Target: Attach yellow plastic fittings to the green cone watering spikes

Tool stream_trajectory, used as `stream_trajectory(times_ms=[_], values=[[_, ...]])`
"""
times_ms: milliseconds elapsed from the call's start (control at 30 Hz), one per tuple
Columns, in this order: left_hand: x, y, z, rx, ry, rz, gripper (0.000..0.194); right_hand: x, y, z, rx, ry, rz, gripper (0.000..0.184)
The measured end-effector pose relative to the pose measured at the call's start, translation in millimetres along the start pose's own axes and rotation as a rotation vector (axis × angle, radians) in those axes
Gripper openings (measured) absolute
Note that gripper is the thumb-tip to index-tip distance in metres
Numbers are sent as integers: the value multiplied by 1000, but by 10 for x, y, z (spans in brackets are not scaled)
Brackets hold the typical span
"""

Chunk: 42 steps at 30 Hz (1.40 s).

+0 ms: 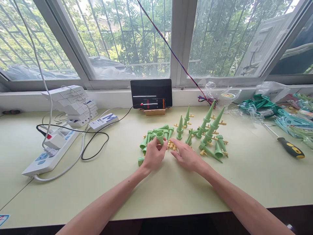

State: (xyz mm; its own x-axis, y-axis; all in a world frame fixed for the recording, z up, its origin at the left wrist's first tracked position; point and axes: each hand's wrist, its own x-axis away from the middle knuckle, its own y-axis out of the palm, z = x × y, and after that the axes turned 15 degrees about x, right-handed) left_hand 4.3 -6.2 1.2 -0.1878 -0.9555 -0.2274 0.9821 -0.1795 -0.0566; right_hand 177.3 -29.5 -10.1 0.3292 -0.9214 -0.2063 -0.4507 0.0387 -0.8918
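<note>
My left hand (155,153) is closed on a green plastic watering spike (159,136), its open round end facing up. My right hand (187,156) reaches over a small heap of yellow valve pieces (172,145), thumb and fingers apart; its fingertips are at the heap, and nothing shows held in them. Loose green cones (144,141) lie around and behind my left hand. Beyond my right hand, several green spikes fitted with yellow valves (208,135) stand upright, some stacked in one another. Others with valves (219,148) lie on their sides.
A phone (154,103) leans on a tablet (151,88) by the window. Left are a power strip (46,156), cables and stacked white boxes (79,109). On the right lie a screwdriver (290,147) and plastic-wrapped items (262,106). The table's front edge runs below my forearms.
</note>
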Motion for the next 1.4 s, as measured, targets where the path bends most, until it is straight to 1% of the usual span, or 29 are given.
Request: stream_trajectory(times_ms=[200,433,700,933,1200,1400], values=[[-2,2,-7,-2,-6,-5,25,3,-19,-12,-6,-7,-47,48],[5,4,-7,-13,8,-11,23,11,-13,-20,17,17,-46,42],[7,16,0,-26,14,-10,24,-23,63,9,42,15,-18,33],[6,17,-9,-19,21,-28,22,-55,120,31,48,-6,43,31],[16,22,1,-29,24,-36,20,-65,126,43,67,1,48,29],[16,21,-23,-57,28,-38,23,-76,119,18,91,16,49,28]])
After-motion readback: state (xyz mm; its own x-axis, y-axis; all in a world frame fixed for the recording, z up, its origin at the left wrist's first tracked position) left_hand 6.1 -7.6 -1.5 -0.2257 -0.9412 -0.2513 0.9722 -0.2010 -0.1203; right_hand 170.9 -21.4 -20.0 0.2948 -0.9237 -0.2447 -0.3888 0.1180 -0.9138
